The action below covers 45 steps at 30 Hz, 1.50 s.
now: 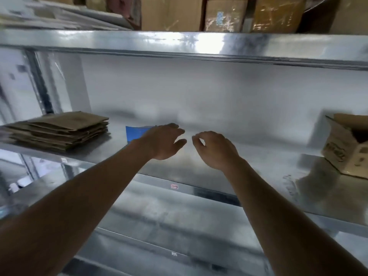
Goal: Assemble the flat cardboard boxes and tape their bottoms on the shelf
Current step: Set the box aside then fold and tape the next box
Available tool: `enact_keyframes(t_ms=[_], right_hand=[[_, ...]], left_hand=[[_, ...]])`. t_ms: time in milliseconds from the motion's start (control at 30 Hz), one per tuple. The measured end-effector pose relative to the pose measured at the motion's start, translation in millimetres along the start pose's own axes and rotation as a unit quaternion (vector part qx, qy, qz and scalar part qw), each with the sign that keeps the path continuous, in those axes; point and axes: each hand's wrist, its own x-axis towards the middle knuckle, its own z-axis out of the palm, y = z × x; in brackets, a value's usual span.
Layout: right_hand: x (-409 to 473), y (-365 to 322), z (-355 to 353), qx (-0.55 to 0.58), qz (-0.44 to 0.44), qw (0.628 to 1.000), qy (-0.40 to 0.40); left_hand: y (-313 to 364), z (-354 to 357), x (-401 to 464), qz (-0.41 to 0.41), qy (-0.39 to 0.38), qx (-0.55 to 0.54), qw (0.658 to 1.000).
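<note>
Left hand: your left hand reaches out over the metal shelf, fingers loosely spread and slightly bent, holding nothing.
Right hand: your right hand hangs just beside the left, apart from it, fingers curled loosely downward with thumb and forefinger near each other; nothing is in it.
Flat boxes: the stack of flat cardboard boxes lies at the left end of the same shelf, well to the left of your hands. The sheets lie flat, one on another, slightly fanned; the stack's long axis runs left to right along the shelf, and its right end points toward the blue item.
Blue item: a blue object stands on the shelf between the stack and your left hand, partly hidden behind your wrist; you cannot tell what it is.
Assembled box: an open cardboard box sits at the right end of the shelf, tilted, its opening facing up and left.
Upper shelf: taped brown cartons stand in a row above.
Blur: the whole view is smeared.
</note>
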Motion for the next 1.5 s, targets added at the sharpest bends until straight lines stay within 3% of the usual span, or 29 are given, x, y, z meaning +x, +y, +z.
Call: enact_keyframes(t_ms=[600,833,1033,1233,1500], right_hand=[[180,-199,133,0.081,-0.198,0.976,-0.037],[224,-275,189,0.069,-0.214,0.971,-0.078],[253,-333,234,0.068,-0.178,0.979,-0.078],[264,-381,273,0.043,-0.083,0.994,-0.059],[285,-395,305,0.030,0.019,0.999,-0.024]], left_hand=[[-261,-11,-30,-0.186,0.049,0.030,0.981],[-353,-12,-55,-0.222,0.035,0.013,0.974],[-442,-10,-59,-0.188,0.009,0.001,0.982],[-533,0,-53,-0.132,-0.006,-0.026,0.991],[-602,20,-23,-0.065,-0.031,-0.023,0.997]])
